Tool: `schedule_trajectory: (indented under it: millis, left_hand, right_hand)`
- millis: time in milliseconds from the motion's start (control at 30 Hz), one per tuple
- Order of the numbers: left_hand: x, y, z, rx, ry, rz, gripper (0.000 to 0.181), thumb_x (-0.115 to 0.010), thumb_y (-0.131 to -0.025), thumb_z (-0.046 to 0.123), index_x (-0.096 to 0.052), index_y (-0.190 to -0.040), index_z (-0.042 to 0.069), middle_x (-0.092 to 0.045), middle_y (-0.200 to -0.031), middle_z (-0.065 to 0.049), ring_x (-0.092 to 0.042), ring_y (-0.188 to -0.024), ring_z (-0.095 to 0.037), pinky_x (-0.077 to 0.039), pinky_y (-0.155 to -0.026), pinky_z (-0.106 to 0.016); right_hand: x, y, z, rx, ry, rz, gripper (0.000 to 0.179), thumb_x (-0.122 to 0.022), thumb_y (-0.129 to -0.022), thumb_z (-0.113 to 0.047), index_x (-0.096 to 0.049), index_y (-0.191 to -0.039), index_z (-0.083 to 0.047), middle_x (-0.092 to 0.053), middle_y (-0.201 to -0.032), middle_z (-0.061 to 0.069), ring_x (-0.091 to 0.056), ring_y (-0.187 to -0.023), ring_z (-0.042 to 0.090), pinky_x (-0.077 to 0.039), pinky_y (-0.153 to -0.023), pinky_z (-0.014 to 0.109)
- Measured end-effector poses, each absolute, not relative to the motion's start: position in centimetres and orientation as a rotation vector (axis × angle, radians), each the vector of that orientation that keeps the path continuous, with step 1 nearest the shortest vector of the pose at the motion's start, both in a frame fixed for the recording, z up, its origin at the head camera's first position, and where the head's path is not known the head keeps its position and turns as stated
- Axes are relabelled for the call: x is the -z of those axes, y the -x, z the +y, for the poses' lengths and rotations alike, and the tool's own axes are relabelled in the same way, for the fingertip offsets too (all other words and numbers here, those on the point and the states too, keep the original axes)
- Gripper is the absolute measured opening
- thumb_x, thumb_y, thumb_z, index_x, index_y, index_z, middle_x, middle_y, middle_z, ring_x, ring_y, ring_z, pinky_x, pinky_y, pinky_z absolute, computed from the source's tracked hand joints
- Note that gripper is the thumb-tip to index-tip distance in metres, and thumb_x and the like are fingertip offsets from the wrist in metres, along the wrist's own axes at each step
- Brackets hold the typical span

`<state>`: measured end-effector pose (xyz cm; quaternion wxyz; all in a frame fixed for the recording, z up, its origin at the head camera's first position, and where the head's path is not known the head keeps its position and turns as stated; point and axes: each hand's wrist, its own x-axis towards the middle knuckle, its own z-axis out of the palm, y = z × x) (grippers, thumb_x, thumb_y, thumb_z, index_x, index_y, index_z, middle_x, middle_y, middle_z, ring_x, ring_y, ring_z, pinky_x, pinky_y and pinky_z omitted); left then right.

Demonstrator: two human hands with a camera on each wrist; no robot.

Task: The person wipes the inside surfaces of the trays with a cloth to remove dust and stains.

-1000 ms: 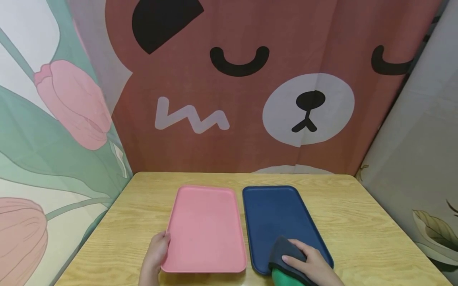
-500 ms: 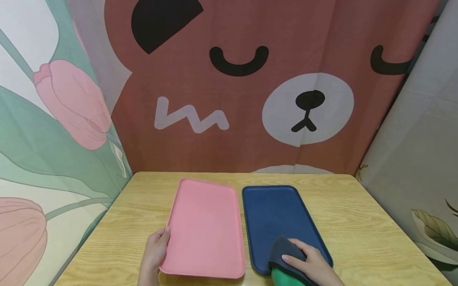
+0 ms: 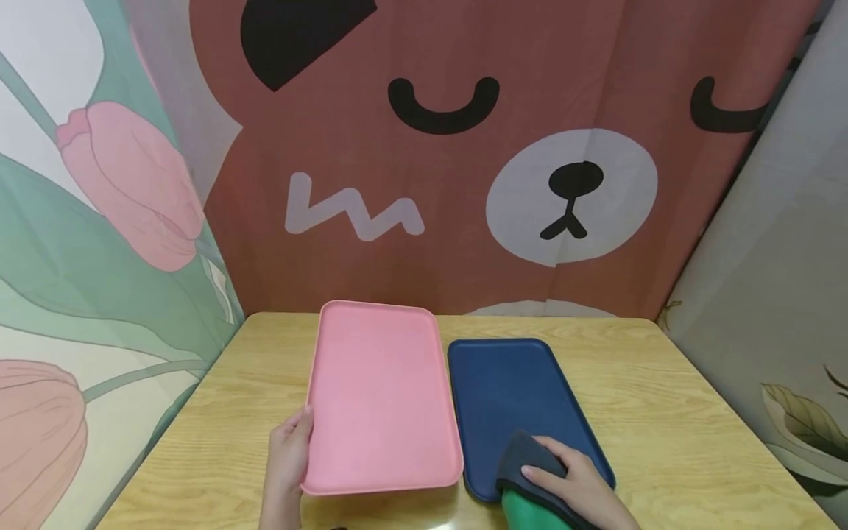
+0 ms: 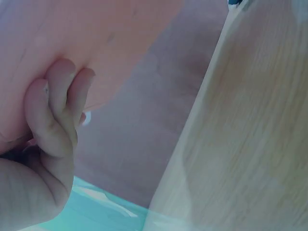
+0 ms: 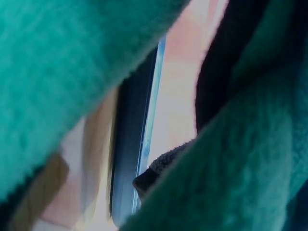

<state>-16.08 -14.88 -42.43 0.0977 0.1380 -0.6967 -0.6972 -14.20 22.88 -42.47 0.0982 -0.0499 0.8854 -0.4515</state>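
Note:
My left hand [image 3: 286, 456] grips the left edge of a pink tray [image 3: 380, 397], thumb along the rim. The tray is tilted, its far end raised, with a shadow on the table under its near edge. In the left wrist view, the fingers [image 4: 60, 89] lie against the tray's underside [image 4: 120, 38]. My right hand [image 3: 579, 478] holds a grey-and-green cloth [image 3: 528, 462] with dark edging, over the near end of a blue tray [image 3: 510, 390]. Green folds of the cloth [image 5: 67, 72] fill much of the right wrist view and hide the fingers.
Both trays are at a light wooden table [image 3: 662, 412]. Behind it hangs a brown curtain [image 3: 450, 272] with a bear face. A tulip-patterned curtain [image 3: 132, 309] stands on the left, a grey one [image 3: 762, 294] on the right.
The left hand has raised the pink tray and tilted its far end up, so it now overlaps the table's back edge in view. The right hand and cloth have barely moved.

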Motion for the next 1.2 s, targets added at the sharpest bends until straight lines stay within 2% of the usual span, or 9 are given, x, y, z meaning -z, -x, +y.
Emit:
schedule_trajectory:
  millis: [200, 367, 467, 500, 600, 733, 933, 1100, 1200]
  left_hand:
    - [42.4, 15.8, -13.0, 2.032, -0.398, -1.993, 0.041, -0.04, -0.096, 0.022, -0.043, -0.123, -0.008, -0.045, -0.123, -0.028, -0.058, -0.087, -0.012, -0.048, -0.068, -0.021]
    - [42.3, 15.8, -11.8, 2.023, -0.376, -1.957, 0.039, -0.04, -0.096, 0.022, -0.046, -0.122, -0.007, -0.046, -0.123, -0.025, -0.054, -0.101, -0.026, -0.048, -0.07, -0.021]
    - [42.2, 15.7, -11.4, 2.005, -0.369, -1.963, 0.039, -0.041, -0.096, 0.023, -0.046, -0.122, -0.007, -0.043, -0.125, -0.023, -0.047, -0.11, -0.032, -0.047, -0.072, -0.02]
    - [42.2, 15.7, -11.3, 2.003, -0.364, -1.961, 0.04, -0.04, -0.096, 0.023, -0.046, -0.122, -0.007, -0.043, -0.125, -0.023, -0.046, -0.111, -0.033, -0.047, -0.072, -0.021]
    - [42.1, 15.4, -10.9, 1.998, -0.344, -1.963, 0.039, -0.04, -0.097, 0.021, -0.044, -0.122, -0.008, -0.04, -0.127, -0.024, -0.041, -0.116, -0.035, -0.044, -0.083, -0.029]
    - [42.0, 15.2, -10.3, 1.989, -0.326, -1.951, 0.038, -0.04, -0.096, 0.018, -0.044, -0.122, -0.009, -0.04, -0.127, -0.023, -0.039, -0.117, -0.034, -0.038, -0.088, -0.037]
    - [41.8, 15.1, -9.6, 1.967, -0.306, -1.947, 0.038, -0.042, -0.096, 0.019, -0.046, -0.12, -0.009, -0.045, -0.123, -0.023, -0.045, -0.113, -0.031, -0.042, -0.084, -0.033]
    - [41.8, 14.9, -9.2, 1.915, -0.321, -1.961, 0.036, -0.043, -0.095, 0.019, -0.05, -0.118, -0.007, -0.051, -0.118, -0.023, -0.052, -0.104, -0.03, -0.047, -0.077, -0.028]
    - [41.8, 14.9, -8.8, 1.906, -0.313, -1.953, 0.034, -0.044, -0.095, 0.018, -0.051, -0.118, -0.006, -0.051, -0.119, -0.02, -0.053, -0.104, -0.027, -0.047, -0.076, -0.026]
  right_hand:
    - [42.5, 14.0, 22.8, 1.349, 0.14, 2.626, 0.056, -0.063, -0.082, -0.033, -0.049, -0.123, 0.003, -0.053, -0.117, 0.02, -0.049, -0.105, 0.037, -0.041, -0.081, 0.05]
    - [42.4, 13.9, 22.5, 1.376, 0.075, 2.678, 0.056, -0.064, -0.08, -0.036, -0.052, -0.121, -0.001, -0.054, -0.117, 0.017, -0.05, -0.105, 0.034, -0.042, -0.08, 0.048]
    - [42.3, 13.8, 22.4, 1.413, 0.029, 2.707, 0.054, -0.066, -0.079, -0.037, -0.054, -0.119, -0.004, -0.055, -0.116, 0.014, -0.051, -0.104, 0.032, -0.043, -0.08, 0.046]
    - [42.3, 13.8, 22.4, 1.426, 0.02, 2.71, 0.053, -0.066, -0.079, -0.036, -0.054, -0.119, -0.004, -0.055, -0.116, 0.013, -0.051, -0.104, 0.031, -0.043, -0.08, 0.046]
    - [42.2, 13.8, 22.4, 1.446, -0.014, 2.719, 0.052, -0.066, -0.079, -0.036, -0.055, -0.118, -0.005, -0.056, -0.114, 0.012, -0.052, -0.102, 0.028, -0.044, -0.079, 0.044]
    - [42.0, 13.8, 22.4, 1.448, -0.039, 2.753, 0.052, -0.067, -0.078, -0.036, -0.055, -0.118, -0.004, -0.057, -0.113, 0.012, -0.053, -0.101, 0.029, -0.044, -0.079, 0.044]
    - [41.4, 13.9, 22.2, 1.508, 0.014, 2.81, 0.049, -0.066, -0.08, -0.033, -0.055, -0.118, -0.005, -0.056, -0.114, 0.013, -0.05, -0.106, 0.031, -0.042, -0.083, 0.046]
    - [40.9, 14.1, 22.0, 1.542, 0.021, 2.794, 0.049, -0.065, -0.081, -0.033, -0.054, -0.12, -0.006, -0.056, -0.115, 0.013, -0.051, -0.105, 0.031, -0.044, -0.081, 0.044]
    - [40.5, 14.3, 21.8, 1.543, 0.019, 2.795, 0.05, -0.065, -0.081, -0.034, -0.053, -0.121, -0.007, -0.055, -0.116, 0.014, -0.051, -0.105, 0.031, -0.045, -0.08, 0.044]
